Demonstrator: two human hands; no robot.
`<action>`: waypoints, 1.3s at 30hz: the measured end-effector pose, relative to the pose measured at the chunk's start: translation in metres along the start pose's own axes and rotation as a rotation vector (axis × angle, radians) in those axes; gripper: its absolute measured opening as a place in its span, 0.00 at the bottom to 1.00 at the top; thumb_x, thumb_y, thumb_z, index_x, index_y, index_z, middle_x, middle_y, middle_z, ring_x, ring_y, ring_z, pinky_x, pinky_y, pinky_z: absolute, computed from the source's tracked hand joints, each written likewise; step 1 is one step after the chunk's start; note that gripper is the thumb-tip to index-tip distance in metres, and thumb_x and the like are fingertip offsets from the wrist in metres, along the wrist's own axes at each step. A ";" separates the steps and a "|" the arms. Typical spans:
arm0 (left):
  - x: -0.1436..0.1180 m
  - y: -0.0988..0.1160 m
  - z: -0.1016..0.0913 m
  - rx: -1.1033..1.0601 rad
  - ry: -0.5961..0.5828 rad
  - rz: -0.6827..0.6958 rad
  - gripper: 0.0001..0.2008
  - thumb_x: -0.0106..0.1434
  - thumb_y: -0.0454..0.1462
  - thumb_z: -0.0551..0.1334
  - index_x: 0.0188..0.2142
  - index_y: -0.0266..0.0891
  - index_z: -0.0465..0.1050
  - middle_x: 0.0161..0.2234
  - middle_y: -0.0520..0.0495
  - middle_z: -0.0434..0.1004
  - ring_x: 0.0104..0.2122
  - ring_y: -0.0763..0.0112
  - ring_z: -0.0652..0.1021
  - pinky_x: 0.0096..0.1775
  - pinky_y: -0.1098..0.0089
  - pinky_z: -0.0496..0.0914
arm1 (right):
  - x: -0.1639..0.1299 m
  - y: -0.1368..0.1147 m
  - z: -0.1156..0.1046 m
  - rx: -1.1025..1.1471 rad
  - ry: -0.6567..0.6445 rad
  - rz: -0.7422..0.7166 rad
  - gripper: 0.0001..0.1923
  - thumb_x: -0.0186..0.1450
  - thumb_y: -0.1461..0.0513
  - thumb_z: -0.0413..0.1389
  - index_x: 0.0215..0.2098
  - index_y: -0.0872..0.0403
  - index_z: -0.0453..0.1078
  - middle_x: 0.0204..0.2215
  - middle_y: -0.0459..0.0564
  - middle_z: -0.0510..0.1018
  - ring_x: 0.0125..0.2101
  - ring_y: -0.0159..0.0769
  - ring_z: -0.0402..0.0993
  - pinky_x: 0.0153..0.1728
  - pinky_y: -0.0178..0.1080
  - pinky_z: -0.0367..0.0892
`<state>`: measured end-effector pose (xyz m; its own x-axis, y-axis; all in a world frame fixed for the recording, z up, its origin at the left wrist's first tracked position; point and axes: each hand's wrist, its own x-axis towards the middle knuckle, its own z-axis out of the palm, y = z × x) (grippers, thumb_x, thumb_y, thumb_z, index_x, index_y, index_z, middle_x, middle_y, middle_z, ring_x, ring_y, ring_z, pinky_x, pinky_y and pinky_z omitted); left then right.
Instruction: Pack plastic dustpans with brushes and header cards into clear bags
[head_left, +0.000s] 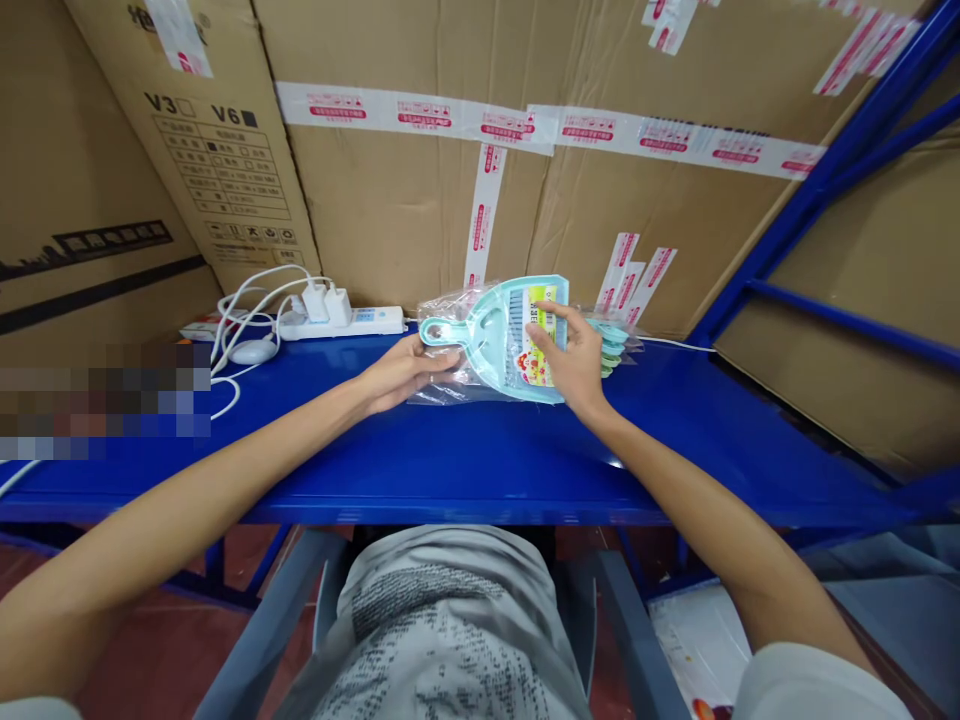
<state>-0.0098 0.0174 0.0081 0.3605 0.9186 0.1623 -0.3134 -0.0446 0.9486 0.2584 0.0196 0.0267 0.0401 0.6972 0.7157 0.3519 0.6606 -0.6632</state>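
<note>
A light-blue mini dustpan [491, 345] lies in a clear plastic bag, with its looped handle pointing left. A bristled brush [518, 325] rests in its pan, partly covered by a yellow and white label [538, 350]. My left hand [409, 373] is closed on the handle end and the bag, thumb and fingers along the lower side of the handle. My right hand [576, 362] grips the pan's wide right edge, fingers over the label. Just behind my right hand, more light-blue and green plastic pieces [613, 345] in clear wrap show partly; their lower ends are hidden.
The blue table [480, 460] spans the front. A white power strip [375, 321] with chargers and tangled cables [244, 310] is at the left. Large cardboard boxes [397, 210] stand along the back. A blue metal frame [795, 230] rises at the right.
</note>
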 end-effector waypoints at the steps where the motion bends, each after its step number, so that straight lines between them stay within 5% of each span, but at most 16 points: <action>1: 0.000 0.000 0.000 0.006 0.014 0.009 0.14 0.59 0.30 0.76 0.44 0.35 0.79 0.42 0.42 0.85 0.43 0.61 0.85 0.46 0.64 0.82 | 0.000 0.001 0.001 0.015 -0.034 0.009 0.17 0.68 0.51 0.65 0.53 0.45 0.77 0.54 0.48 0.83 0.54 0.47 0.79 0.60 0.52 0.73; 6: 0.000 0.002 -0.005 0.026 0.032 0.025 0.24 0.57 0.28 0.76 0.52 0.38 0.80 0.46 0.44 0.85 0.43 0.65 0.85 0.45 0.68 0.82 | -0.005 0.004 0.007 0.042 -0.097 0.060 0.19 0.66 0.50 0.67 0.52 0.48 0.77 0.54 0.51 0.83 0.55 0.49 0.78 0.59 0.52 0.74; 13: 0.002 0.012 -0.012 -0.044 0.099 0.073 0.21 0.61 0.28 0.72 0.54 0.38 0.79 0.50 0.41 0.85 0.47 0.61 0.85 0.47 0.64 0.83 | -0.001 0.001 -0.001 0.265 -0.362 0.134 0.35 0.62 0.51 0.69 0.65 0.45 0.67 0.62 0.52 0.78 0.58 0.50 0.77 0.59 0.53 0.77; 16: 0.001 0.017 -0.011 -0.123 0.103 0.108 0.16 0.66 0.30 0.69 0.54 0.37 0.79 0.49 0.40 0.85 0.47 0.60 0.85 0.50 0.62 0.82 | 0.000 0.000 -0.001 0.302 -0.342 0.131 0.40 0.61 0.51 0.70 0.68 0.44 0.64 0.65 0.52 0.75 0.61 0.51 0.75 0.61 0.54 0.76; 20: 0.000 0.014 -0.009 -0.073 0.072 0.079 0.12 0.62 0.32 0.73 0.45 0.33 0.81 0.44 0.40 0.86 0.48 0.56 0.85 0.53 0.57 0.81 | -0.001 -0.001 0.002 0.279 -0.261 0.091 0.41 0.61 0.52 0.70 0.69 0.43 0.64 0.68 0.51 0.72 0.65 0.52 0.71 0.65 0.53 0.72; 24: 0.000 0.016 -0.016 0.050 0.078 0.061 0.15 0.55 0.31 0.78 0.43 0.34 0.81 0.42 0.41 0.86 0.46 0.54 0.85 0.52 0.55 0.81 | -0.001 -0.003 0.000 0.299 -0.384 0.156 0.42 0.60 0.53 0.71 0.70 0.44 0.64 0.63 0.52 0.76 0.60 0.52 0.76 0.61 0.54 0.77; 31: 0.000 0.022 -0.018 -0.049 0.039 0.016 0.16 0.74 0.43 0.64 0.53 0.34 0.79 0.48 0.34 0.84 0.50 0.47 0.85 0.54 0.49 0.81 | 0.003 0.000 -0.005 0.283 -0.445 0.152 0.39 0.60 0.55 0.72 0.69 0.42 0.68 0.67 0.50 0.73 0.61 0.52 0.75 0.61 0.54 0.76; 39: 0.003 0.008 -0.013 -0.078 0.051 -0.003 0.17 0.78 0.41 0.58 0.54 0.30 0.78 0.49 0.31 0.84 0.46 0.50 0.87 0.53 0.51 0.83 | 0.007 0.019 -0.004 0.015 -0.481 0.097 0.36 0.66 0.56 0.66 0.72 0.38 0.67 0.64 0.51 0.74 0.59 0.53 0.73 0.61 0.62 0.72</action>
<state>-0.0223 0.0252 0.0129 0.3166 0.9377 0.1433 -0.3803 -0.0129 0.9248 0.2688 0.0359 0.0203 -0.3659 0.8029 0.4706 0.3540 0.5877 -0.7275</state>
